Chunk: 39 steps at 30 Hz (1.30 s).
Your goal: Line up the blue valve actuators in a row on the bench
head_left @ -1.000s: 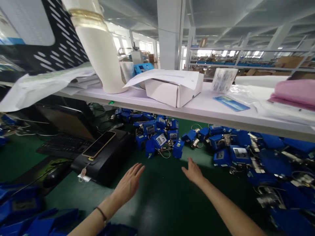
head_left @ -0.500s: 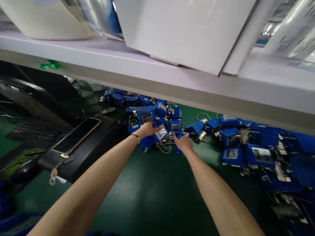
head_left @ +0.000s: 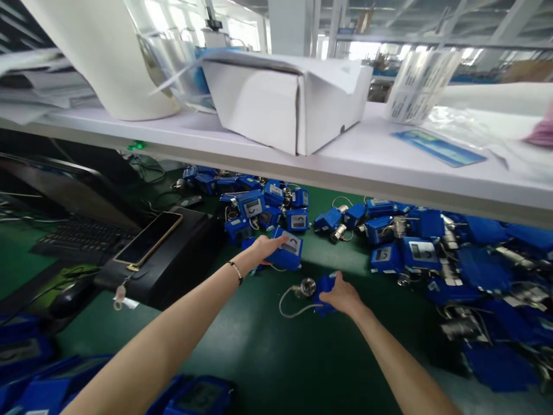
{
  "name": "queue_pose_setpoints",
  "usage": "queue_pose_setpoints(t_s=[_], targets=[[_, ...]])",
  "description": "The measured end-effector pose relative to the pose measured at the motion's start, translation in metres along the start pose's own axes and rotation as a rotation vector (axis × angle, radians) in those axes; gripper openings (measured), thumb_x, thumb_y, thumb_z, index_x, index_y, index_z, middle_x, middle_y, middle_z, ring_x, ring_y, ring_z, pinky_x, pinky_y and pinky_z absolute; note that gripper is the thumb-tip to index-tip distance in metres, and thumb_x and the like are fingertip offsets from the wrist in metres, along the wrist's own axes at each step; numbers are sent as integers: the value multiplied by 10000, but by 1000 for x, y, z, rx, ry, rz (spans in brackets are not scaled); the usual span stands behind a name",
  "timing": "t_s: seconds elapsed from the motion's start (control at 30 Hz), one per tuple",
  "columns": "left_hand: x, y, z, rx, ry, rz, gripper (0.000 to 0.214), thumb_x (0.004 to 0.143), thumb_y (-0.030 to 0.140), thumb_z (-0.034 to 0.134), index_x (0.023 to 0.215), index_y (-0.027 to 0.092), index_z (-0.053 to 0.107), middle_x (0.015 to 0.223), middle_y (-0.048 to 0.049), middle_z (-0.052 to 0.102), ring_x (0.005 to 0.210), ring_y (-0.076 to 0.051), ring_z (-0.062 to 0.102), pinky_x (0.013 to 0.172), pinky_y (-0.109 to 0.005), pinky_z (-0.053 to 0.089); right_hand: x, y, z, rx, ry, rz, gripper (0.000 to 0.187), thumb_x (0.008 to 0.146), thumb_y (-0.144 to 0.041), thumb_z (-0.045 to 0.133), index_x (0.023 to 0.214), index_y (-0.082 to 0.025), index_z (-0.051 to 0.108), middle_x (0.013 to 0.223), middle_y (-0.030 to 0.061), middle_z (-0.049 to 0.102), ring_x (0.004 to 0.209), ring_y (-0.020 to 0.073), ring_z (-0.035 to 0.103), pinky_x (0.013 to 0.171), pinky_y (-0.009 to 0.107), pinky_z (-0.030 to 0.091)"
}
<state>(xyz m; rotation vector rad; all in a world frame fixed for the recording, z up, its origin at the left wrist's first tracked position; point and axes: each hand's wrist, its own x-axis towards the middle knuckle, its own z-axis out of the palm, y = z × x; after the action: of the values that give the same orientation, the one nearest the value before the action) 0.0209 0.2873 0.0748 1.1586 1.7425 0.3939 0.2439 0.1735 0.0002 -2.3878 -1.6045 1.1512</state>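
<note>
Broadly, the green counter (head_left: 259, 363) is lying beneath both the left hand (head_left: 264, 248) and the right hand (head_left: 344, 297), apparently keeping the blue units within easy reach. Above and beyond the hands, a white shelf (head_left: 224, 145) is spanning the counter, seemingly lifting other goods out of their way. To the right hand's right, a heap of blue units (head_left: 421, 253) is crowding together, some leaning on others; a smaller cluster (head_left: 298, 219) is sitting just beyond the left hand. Past both hands, a white carton (head_left: 254, 106) is resting on the shelf. Left of the left hand, a black box (head_left: 190, 236) is holding up a phone (head_left: 149, 242), presumably away from the units. The left hand is gripping a grey-faced unit (head_left: 291, 253), thumb across its face, likely for steadiness; whether it is touching the counter, I cannot tell. The right hand is grasping another unit (head_left: 323, 285) by its body, leaving its metal fitting (head_left: 307, 287) pointing leftward while a thin cable (head_left: 288, 317) is looping between the hands.
</note>
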Motion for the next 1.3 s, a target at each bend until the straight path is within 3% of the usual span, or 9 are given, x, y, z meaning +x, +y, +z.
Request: queue_pose_setpoints(t_s=[0.27,0.4,0.53,0.7,0.8,0.9,1.0,1.1,1.3], targets=[[-131,-90,67,-655,-248,-390,391,800,421,604,1099,198,486,986,-134,643,894,-268,653,672,-384,573,-136,99,27,-207,-327,-283,1019,566,-397,749,1436,-290,230,1356,122,441,1212,356,459,1010,495,346],[-190,-139,111,-878,-232,-538,454,855,401,549,1201,158,385,1070,-170,600,939,-253,645,692,-340,574,-181,128,42,-361,-328,-439,979,592,-189,731,1447,-223,254,1420,127,381,1307,333,343,1103,471,231],[-235,-160,142,-1053,-222,-511,348,906,334,476,1201,169,392,1123,-134,593,961,-179,637,748,-261,561,-199,147,54,-474,-202,-519,849,599,-26,647,1386,-180,369,1367,122,435,1288,314,356,1103,455,238],[-269,-162,153,-1066,-334,-344,219,855,210,533,1057,127,525,1111,-136,617,1011,-166,619,907,-261,509,-202,155,61,-524,-87,-562,801,604,-15,641,1350,-164,392,1405,147,386,1330,339,290,1099,497,228],[-269,-163,147,-639,-354,5,286,822,233,567,1083,117,554,1012,-134,647,929,-212,640,879,-375,528,-204,157,63,-541,-36,-573,715,627,-3,623,1295,-173,435,1391,146,406,1343,332,279,1089,501,249],[-247,-162,139,-225,-167,314,337,800,267,568,1121,164,553,1086,-119,594,1019,-268,579,913,-498,475,-208,160,64,-529,-4,-531,723,618,-14,653,1288,-171,431,1374,149,418,1352,338,266,1087,491,268],[-208,-155,135,-67,-8,466,573,735,230,634,1274,195,441,1365,-115,380,1304,-301,315,1095,-520,267,-211,166,66,-504,20,-472,765,607,-26,682,1309,-170,415,1390,156,394,1348,355,269,1088,496,273],[-164,-144,135,88,18,579,813,649,185,704,1360,142,312,1437,-154,274,1370,-312,170,1141,-497,167,-213,175,69,-480,29,-430,797,602,-34,695,1328,-177,401,1414,154,359,1348,364,262,1090,508,270],[-117,-124,131,330,-170,709,643,620,87,677,1221,184,470,1271,-130,480,1213,-306,449,1057,-429,344,-219,200,70,-310,60,-318,732,652,-179,724,1310,-216,405,1419,127,339,1345,355,253,1081,539,282]])
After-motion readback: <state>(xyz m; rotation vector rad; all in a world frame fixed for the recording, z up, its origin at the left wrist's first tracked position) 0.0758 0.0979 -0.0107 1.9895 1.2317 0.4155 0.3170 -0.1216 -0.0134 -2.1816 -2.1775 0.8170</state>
